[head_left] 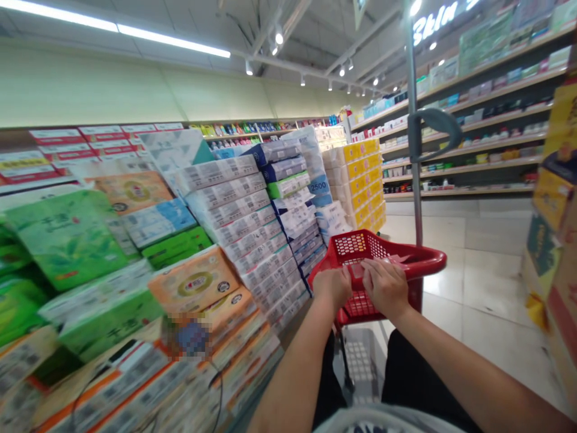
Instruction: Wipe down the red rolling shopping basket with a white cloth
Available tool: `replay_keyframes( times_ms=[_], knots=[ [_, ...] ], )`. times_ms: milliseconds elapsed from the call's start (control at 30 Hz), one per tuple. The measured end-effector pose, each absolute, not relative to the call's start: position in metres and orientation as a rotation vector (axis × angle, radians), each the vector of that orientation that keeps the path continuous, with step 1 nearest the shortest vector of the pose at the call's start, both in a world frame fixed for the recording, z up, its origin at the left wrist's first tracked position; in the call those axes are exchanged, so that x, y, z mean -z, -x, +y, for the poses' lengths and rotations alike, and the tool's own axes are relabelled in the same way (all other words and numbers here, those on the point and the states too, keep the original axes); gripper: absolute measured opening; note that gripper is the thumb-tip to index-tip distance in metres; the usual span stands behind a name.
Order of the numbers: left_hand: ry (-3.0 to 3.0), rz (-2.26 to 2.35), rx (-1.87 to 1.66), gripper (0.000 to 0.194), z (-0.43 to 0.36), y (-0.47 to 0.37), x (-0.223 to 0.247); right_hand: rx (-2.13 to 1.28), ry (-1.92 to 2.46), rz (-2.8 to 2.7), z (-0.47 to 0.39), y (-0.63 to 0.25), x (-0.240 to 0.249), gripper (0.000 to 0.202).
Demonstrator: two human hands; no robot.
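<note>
A red plastic shopping cart (360, 240) with a perforated basket stands right in front of me. My left hand (332, 287) is closed around the near side of its rim, the fingers curled out of sight. Just to the right, my right hand (387, 285) rests over the same push bar with its fingers bent across it. From the basket's right side a grey metal pole (415, 96) rises, carrying a dark grey loop-shaped handle (439, 129). The cart's basket looks mostly bare where its inside shows.
Stacked tissue packs (243, 210) line the left side, with orange packs (193, 279) and green packs (67, 234) closer to me. A yellow-and-white stack (356, 186) stands beyond the cart. Shelves (478, 108) run along the back right; yellow boxes (561, 150) edge the tiled aisle (464, 288).
</note>
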State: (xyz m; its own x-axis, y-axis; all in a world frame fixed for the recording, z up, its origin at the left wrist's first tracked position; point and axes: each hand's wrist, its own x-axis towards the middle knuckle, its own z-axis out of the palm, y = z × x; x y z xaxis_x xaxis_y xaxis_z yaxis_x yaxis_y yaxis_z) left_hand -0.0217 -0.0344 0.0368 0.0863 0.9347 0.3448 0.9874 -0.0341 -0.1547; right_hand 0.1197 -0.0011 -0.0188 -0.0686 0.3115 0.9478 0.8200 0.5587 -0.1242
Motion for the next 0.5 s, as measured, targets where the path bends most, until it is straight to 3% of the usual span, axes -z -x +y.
replay_keyframes(
  times_ms=[100, 267, 500],
  knots=[
    [2.123, -1.927, 0.049, 0.042, -0.03, 0.023, -0.049, 0.547, 0.966, -1.642, -0.003, -0.118, 0.018, 0.021],
    [1.987, -1.857, 0.337, 0.051, -0.041, 0.02, -0.041, 0.517, 0.973, -1.673, -0.003, -0.114, 0.021, 0.022],
    [2.05, -2.115, 0.2, 0.043, -0.023, 0.036, -0.057, 0.368, 1.107, -1.852, -0.01, -0.122, -0.001, 0.032]
  ],
)
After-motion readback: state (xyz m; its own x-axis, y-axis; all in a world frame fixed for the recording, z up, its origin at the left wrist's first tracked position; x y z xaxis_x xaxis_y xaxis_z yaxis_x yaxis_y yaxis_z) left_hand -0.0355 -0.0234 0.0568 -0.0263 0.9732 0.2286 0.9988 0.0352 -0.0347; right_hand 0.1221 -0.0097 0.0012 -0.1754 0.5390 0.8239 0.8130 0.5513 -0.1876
